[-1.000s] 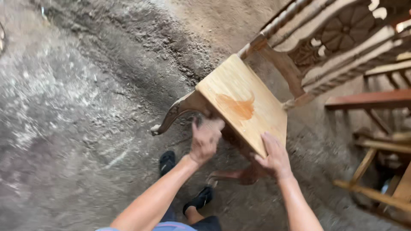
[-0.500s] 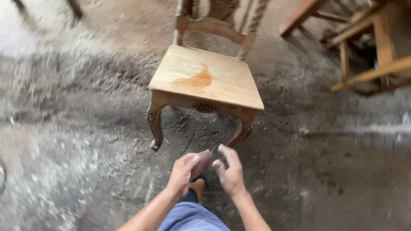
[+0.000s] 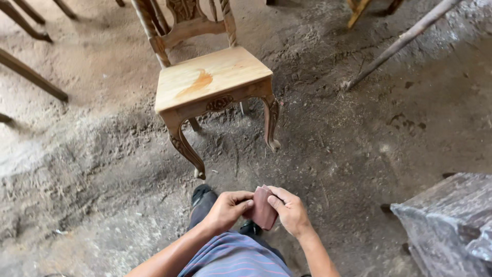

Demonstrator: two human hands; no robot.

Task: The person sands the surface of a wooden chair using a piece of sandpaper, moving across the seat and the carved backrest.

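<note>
An unfinished carved wooden chair [image 3: 210, 82] stands upright on the dusty floor ahead of me, its plain seat bearing an orange stain. Both hands are low in front of my body, apart from the chair. My left hand [image 3: 227, 209] and my right hand [image 3: 289, 210] together hold a small folded reddish-brown sheet of sandpaper [image 3: 263, 208] between their fingers. Below the hands I see my striped shorts [image 3: 233, 259] and a dark sandal [image 3: 201, 197].
Wooden legs of other furniture [image 3: 31, 77] stand at the top left. A long wooden pole [image 3: 400, 41] lies slanted at the top right. A grey plastic-wrapped block [image 3: 451, 220] sits at the lower right. Sawdust covers the floor.
The chair, tilted under my hands a second ago, now stands upright and farther off. My hands have left it and come together on the sandpaper.
</note>
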